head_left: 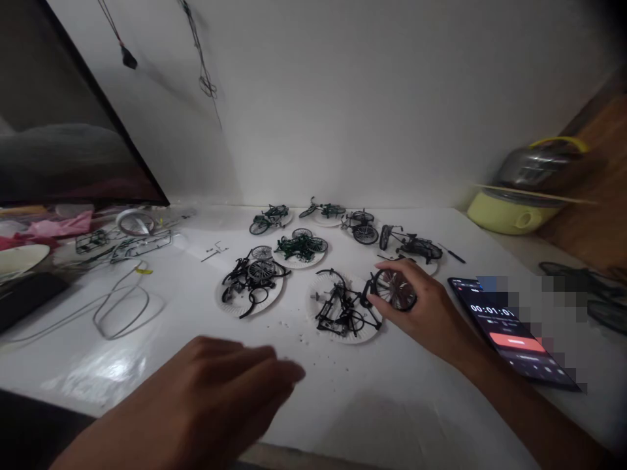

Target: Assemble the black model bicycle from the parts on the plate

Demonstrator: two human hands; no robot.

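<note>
My right hand (421,303) grips a small black spoked model bicycle wheel (396,289) by its rim, just right of a white paper plate (321,320). That plate carries a partly apart black model bicycle (345,313). The wheel lies close to the bicycle's frame, and I cannot tell if they touch. My left hand (220,385) is blurred, hovers low over the white table (343,391) at the front, and holds nothing. Several more paper plates with black or green model bicycles (298,248) lie beyond, with a heap of black parts (252,277) on the left one.
A phone (509,329) showing a timer lies right of my right hand. A small screwdriver (453,253) sits behind it. Crumbs dot the table. Wire model frames (125,245), a white cable (122,313) and a dark monitor (73,130) are at left; a pale yellow cooker (509,212) at right.
</note>
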